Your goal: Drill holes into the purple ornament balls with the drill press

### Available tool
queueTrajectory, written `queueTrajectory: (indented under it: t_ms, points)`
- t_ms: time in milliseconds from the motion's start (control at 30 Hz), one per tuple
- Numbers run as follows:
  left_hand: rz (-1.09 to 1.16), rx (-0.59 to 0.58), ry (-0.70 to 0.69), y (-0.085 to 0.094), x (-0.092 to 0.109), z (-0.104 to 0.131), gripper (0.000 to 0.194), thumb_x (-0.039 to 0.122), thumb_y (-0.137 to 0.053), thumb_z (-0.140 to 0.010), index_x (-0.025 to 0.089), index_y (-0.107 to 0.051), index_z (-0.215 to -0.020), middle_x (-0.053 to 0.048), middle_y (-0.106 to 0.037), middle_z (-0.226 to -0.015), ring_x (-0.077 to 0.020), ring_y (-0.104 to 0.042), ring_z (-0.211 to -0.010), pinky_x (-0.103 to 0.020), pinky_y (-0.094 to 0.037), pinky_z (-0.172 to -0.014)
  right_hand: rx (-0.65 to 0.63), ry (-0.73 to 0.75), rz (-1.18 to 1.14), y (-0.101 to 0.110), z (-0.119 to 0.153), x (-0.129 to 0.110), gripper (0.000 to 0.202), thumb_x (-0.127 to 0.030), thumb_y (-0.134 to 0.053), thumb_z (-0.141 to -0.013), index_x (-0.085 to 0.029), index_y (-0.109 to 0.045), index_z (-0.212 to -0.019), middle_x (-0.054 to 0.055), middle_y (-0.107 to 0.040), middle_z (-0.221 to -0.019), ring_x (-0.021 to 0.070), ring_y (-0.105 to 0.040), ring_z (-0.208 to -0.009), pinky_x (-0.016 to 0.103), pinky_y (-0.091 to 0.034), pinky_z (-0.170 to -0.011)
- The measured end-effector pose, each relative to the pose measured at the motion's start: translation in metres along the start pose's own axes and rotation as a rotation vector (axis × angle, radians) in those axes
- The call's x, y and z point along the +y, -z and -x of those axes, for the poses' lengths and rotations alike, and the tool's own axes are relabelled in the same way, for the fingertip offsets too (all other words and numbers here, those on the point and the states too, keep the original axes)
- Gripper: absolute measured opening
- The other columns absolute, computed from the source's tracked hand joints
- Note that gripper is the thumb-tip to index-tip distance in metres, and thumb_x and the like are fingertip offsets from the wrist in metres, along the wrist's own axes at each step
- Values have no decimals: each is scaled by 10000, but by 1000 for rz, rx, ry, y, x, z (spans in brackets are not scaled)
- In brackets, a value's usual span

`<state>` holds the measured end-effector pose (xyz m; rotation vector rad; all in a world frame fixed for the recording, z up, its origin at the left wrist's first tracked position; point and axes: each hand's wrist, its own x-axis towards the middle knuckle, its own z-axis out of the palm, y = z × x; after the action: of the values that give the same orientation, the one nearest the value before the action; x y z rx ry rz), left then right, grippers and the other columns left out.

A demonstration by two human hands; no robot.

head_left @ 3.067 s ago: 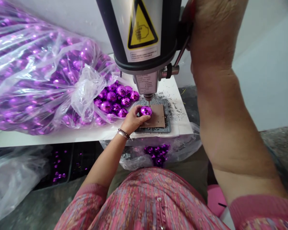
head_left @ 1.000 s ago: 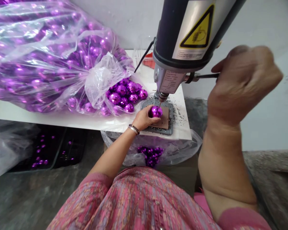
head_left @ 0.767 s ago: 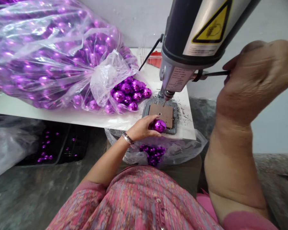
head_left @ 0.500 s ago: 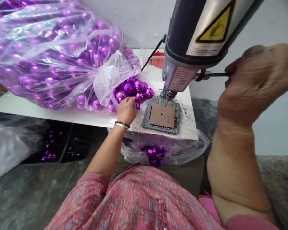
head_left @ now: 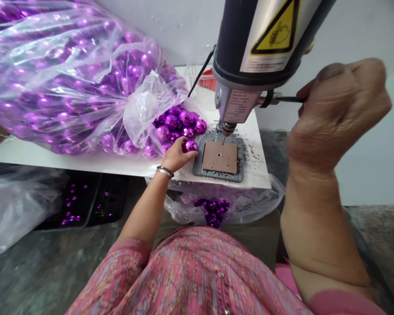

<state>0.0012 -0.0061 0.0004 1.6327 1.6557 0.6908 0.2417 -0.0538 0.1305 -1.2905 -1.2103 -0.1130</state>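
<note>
My left hand (head_left: 177, 154) has its thumb and fingers around a shiny purple faceted ball (head_left: 191, 146), just left of the drill press base (head_left: 198, 165). Behind it lies a pile of similar purple balls (head_left: 173, 121), spilling from the mouth of a clear plastic bag (head_left: 144, 105). At the right, my right hand (head_left: 344, 109) is closed around the feed lever (head_left: 290, 99) of the drill press (head_left: 239, 103). Its thin bit (head_left: 223, 141) hangs above a brown square plate (head_left: 213, 162) with a small hole in it.
Dark shavings (head_left: 251, 153) lie on the white table (head_left: 131, 164) around the base. A plastic bag with purple balls (head_left: 215, 210) hangs open at the front edge. Red pieces (head_left: 208, 79) sit at the back. Black crates (head_left: 95, 201) stand below left.
My left hand has come from the pile slightly forward with a purple ball between thumb and fingers. My right hand stays on the lever. The view has shifted a little.
</note>
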Motion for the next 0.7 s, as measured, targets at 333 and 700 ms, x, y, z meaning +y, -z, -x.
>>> queueTrajectory:
  t_ms: [333,700]
  points:
    - [1067,-414,60,-9,5,23,810,371,-840,-760,306,-440,-1461,-6,-690,-976,-159,-724,-819,-228,-499,-618,12,37,-38,-2,2,7,348,-338,-381,-979,-123,-417,-708,-44,-375,-677,-31,-369,-632,184,-299,-679]
    - [586,-278,163,-28,39,9,334,331,-748,-859,164,-704,-1145,-58,-751,-924,-108,-695,-685,-168,-380,-501,-148,-57,128,-4,-41,-15,376,-259,-349,-990,-111,-368,-645,-47,-342,-615,-38,-359,-662,227,-198,-728]
